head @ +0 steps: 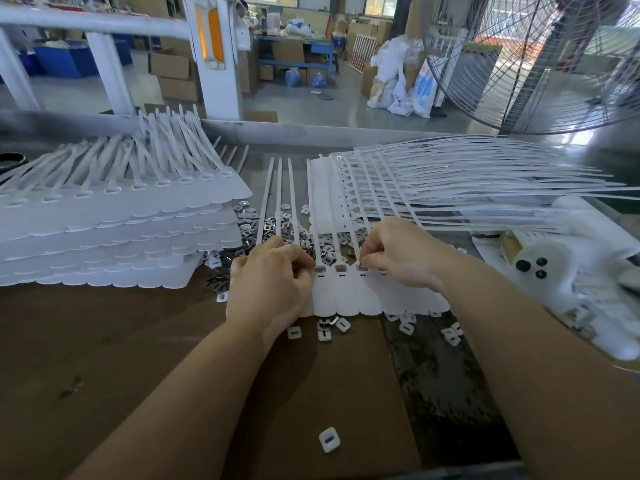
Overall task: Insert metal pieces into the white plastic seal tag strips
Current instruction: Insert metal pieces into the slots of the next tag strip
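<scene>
A white seal tag strip (349, 296) lies flat on the table in front of me, its long tails running away from me. Loose metal pieces (273, 226) lie heaped behind it. My left hand (270, 282) rests on the strip's left end with curled fingers, and what they hold is hidden. My right hand (398, 254) pinches a small metal piece (363, 267) at one of the strip's slots. Two slots (319, 270) to its left show metal inside.
Stacked tag strips (114, 233) stand at the left, and another pile of strips (433, 188) fans out at the back right. Small white caps (329, 439) lie scattered near me. A white plush toy (568, 271) sits at the right. A big fan (540, 64) stands behind.
</scene>
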`<action>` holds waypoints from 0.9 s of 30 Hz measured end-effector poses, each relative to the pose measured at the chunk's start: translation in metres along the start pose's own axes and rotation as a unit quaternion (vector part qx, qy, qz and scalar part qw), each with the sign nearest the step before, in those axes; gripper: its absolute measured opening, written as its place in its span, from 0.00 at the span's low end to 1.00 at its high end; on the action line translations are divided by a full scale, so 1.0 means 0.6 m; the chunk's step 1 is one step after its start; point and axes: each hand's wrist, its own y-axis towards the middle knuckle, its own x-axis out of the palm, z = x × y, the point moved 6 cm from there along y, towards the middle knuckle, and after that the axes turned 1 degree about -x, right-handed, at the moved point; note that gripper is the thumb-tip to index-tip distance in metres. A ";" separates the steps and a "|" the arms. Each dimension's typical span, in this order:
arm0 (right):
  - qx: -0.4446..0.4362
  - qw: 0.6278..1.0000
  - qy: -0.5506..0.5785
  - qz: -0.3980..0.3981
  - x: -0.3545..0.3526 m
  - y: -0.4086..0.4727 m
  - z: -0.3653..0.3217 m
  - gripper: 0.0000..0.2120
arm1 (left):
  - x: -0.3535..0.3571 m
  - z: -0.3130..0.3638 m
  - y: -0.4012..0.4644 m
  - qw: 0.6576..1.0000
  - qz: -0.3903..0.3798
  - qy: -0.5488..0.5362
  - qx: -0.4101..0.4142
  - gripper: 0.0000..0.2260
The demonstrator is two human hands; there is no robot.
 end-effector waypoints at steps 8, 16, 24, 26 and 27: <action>0.010 1.000 -0.004 0.012 -0.001 0.014 -0.001 0.06 | -0.001 0.001 -0.001 1.000 -0.001 -0.001 0.000 0.04; 0.034 0.991 0.082 0.105 -0.010 0.015 0.014 0.04 | 0.000 0.002 -0.001 1.000 -0.005 0.006 -0.005 0.04; -0.017 0.989 0.064 0.133 0.008 0.027 -0.041 0.06 | -0.006 0.004 -0.005 1.000 0.015 -0.016 -0.007 0.07; -0.025 0.990 0.062 0.127 0.021 0.033 -0.055 0.06 | -0.008 0.002 -0.005 0.999 0.025 -0.026 -0.015 0.08; -0.027 0.990 0.059 0.124 0.026 0.036 -0.060 0.05 | -0.008 0.001 -0.005 0.999 0.026 -0.028 -0.018 0.08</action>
